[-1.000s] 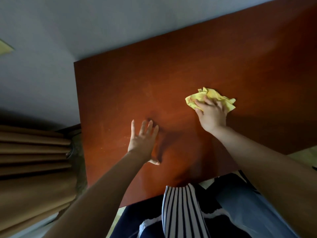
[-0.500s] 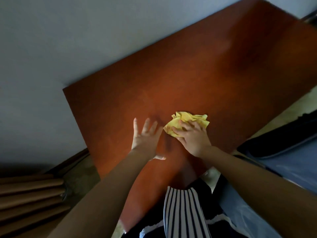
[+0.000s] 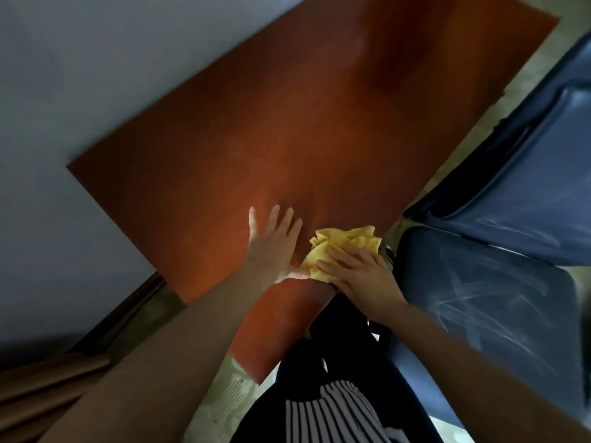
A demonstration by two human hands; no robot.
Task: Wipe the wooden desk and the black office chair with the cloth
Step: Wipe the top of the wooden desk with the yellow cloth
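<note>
The reddish-brown wooden desk (image 3: 287, 129) runs diagonally across the view, its top bare. A crumpled yellow cloth (image 3: 345, 243) lies at the desk's near edge. My right hand (image 3: 361, 276) presses down on the cloth with the fingers spread over it. My left hand (image 3: 271, 244) rests flat on the desk just left of the cloth, fingers apart, thumb touching the cloth's edge. The office chair (image 3: 499, 282) stands to the right of the desk, its seat and backrest dusty with streaks.
A grey wall (image 3: 96, 75) borders the desk's far side. Tan curtain folds (image 3: 48, 394) hang at the lower left. My dark clothing with a striped panel (image 3: 326, 417) fills the bottom centre. Pale floor (image 3: 224, 394) shows beside the desk's edge.
My right hand has dragged the cloth from the middle of the desk towards its near edge, close to my left hand. The view has swung right, bringing the chair into sight.
</note>
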